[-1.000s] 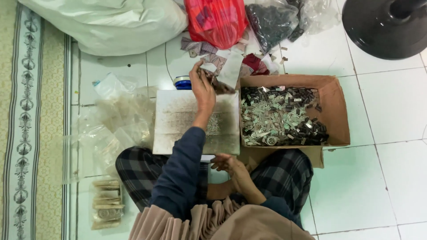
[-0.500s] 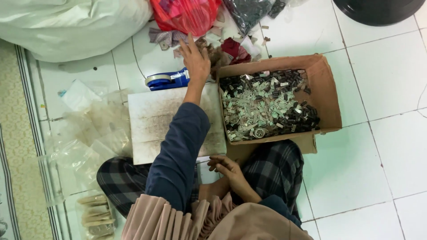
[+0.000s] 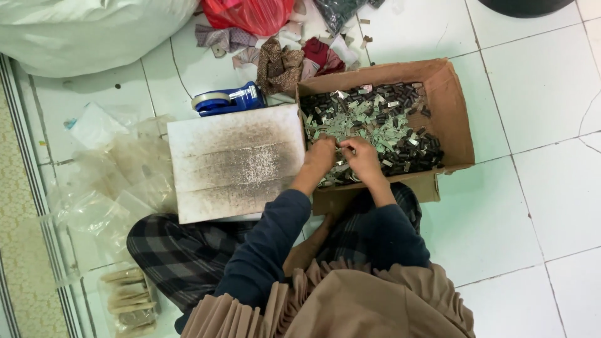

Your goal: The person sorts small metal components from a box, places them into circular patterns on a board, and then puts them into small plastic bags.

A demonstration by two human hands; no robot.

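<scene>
Working at the six o'clock edge of the cardboard box (image 3: 454, 106), left hand (image 3: 321, 154) and right hand (image 3: 361, 156) pinch small tags (image 3: 375, 119) together, best lifting few, fingertips close, wrists low.

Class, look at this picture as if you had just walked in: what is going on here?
A person sits on the white tiled floor with both hands in an open brown cardboard box of small dark and pale green pieces. The left hand and right hand meet over the pieces, fingers pinching something small. A speckled white board lies beside the box, a blue tape dispenser behind it.
</scene>
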